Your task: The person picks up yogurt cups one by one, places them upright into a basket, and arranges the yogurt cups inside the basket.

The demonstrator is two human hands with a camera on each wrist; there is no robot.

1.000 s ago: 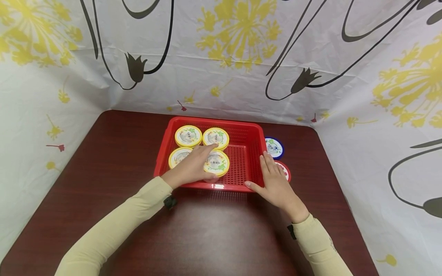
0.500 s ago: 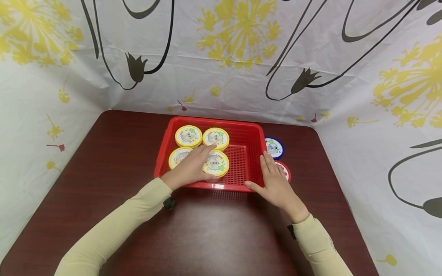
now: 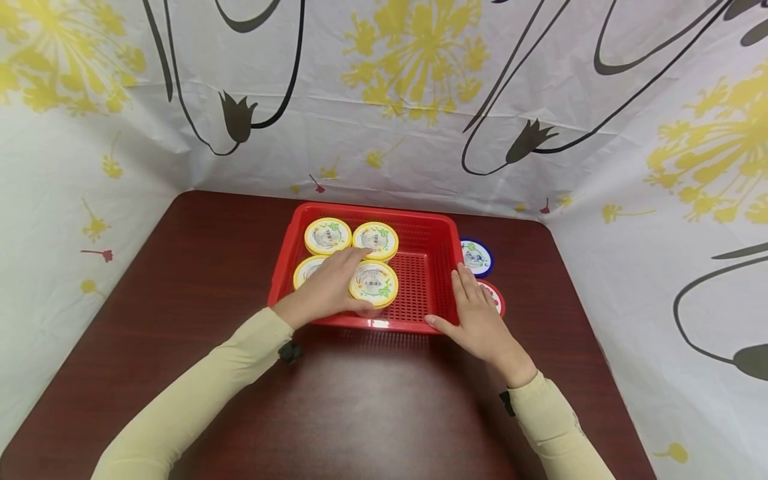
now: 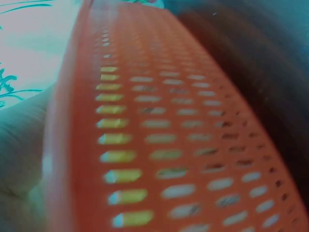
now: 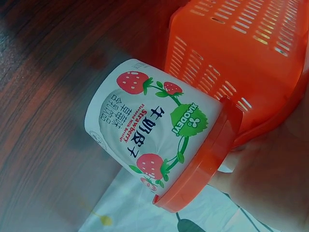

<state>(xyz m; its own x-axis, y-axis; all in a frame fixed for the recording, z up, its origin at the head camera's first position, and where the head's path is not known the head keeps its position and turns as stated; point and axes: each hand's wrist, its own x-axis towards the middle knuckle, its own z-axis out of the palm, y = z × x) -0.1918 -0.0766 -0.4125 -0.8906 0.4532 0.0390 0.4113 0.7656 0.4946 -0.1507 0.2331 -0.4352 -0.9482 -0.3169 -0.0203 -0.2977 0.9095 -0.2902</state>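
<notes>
Shifting left hand (image 3: 324, 291): it sits a touch further left than half a second ago, thumb and fingers spread to lid width and curled round the near right cup (image 3: 374, 284); how firmly they press, I cannot tell.
Left pair: the far left cup (image 3: 327, 236) looks unmoved; the near left cup (image 3: 307, 272) is largely hidden by the hand, so contact there is unclear.
Right pair: the far right cup (image 3: 375, 241) looks unmoved; the near right cup, inside the basket, edges left with the hand, seemingly a small adjustment of its place rather than a lift.
Red basket (image 3: 414, 283): unmoved, cups at left, bare perforated floor at right.
Blue-lidded cup (image 3: 477, 257): on the table (image 3: 384, 400), just outside the right wall.
Right hand (image 3: 480, 325): unmoved, fingers straight along the right rim, thumb stretched wide, gripping no cup; perhaps steadying.
Red-lidded cup (image 5: 154, 125): strawberry, outside the basket; wall and right hand stand in its way.
</notes>
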